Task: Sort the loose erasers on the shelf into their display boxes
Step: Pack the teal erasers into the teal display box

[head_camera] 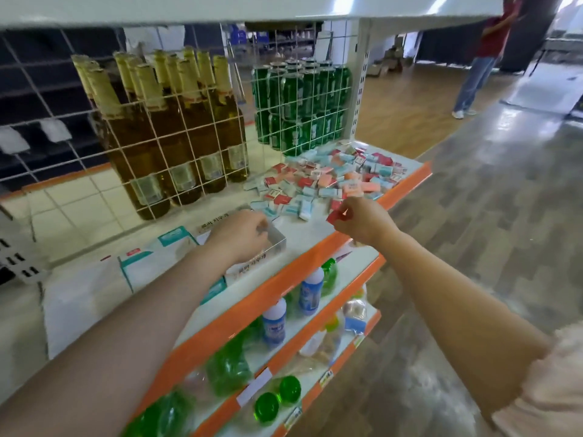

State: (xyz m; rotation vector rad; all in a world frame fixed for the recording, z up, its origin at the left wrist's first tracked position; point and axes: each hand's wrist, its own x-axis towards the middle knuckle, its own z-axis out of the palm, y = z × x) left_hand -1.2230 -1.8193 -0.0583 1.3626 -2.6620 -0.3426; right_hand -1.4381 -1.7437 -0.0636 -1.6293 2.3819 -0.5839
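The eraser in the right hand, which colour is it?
Red; the eraser pinched by the right hand shows in the head view.

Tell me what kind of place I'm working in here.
Most likely a shop, or a mock-up of one: tiered shelves with orange price rails, bottles and cans behind a wire grid, and drinks on the lower tiers.

The white shelf has an orange front edge. On its right part lies a loose pile of erasers in red, pink and light blue wrappers. On the left part stand the display boxes, white with teal marks, side by side near the front edge.
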